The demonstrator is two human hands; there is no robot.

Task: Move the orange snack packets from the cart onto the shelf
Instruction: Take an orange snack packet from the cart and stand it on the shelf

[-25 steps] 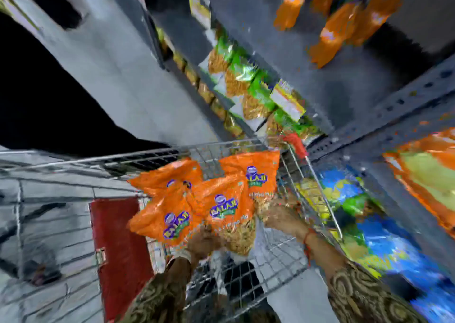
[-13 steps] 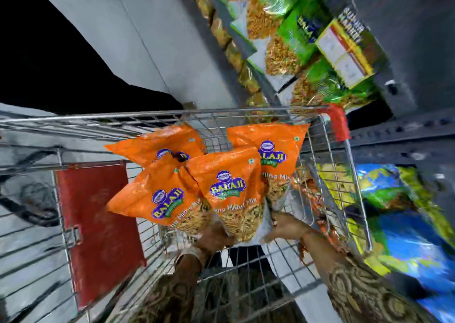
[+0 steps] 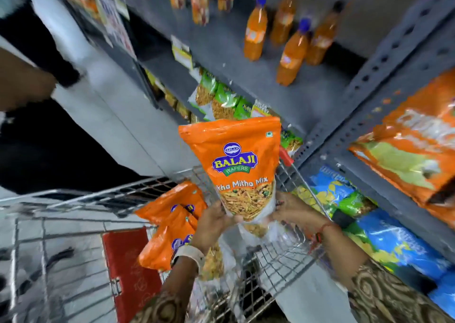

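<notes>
I hold one orange Balaji snack packet point(image 3: 234, 160) upright above the wire cart point(image 3: 81, 268), its label facing me. My left hand point(image 3: 211, 226) grips its lower left corner and my right hand point(image 3: 293, 209) grips its lower right corner. Other orange snack packets point(image 3: 170, 226) lie in the cart to the left, below my left hand. The grey metal shelf point(image 3: 246, 59) stands beyond the cart, with bare room left of the bottles.
Orange drink bottles point(image 3: 290, 52) stand on the shelf at right. Green snack packets point(image 3: 221, 98) fill the shelf below. Blue and orange bags point(image 3: 384, 229) sit on the right shelving. A red flap point(image 3: 128, 273) lies in the cart. Another person point(image 3: 29, 86) stands at left.
One packet has come up out of the bunch and now stands high above the cart in both hands. The view has swung up towards the bottle shelf.
</notes>
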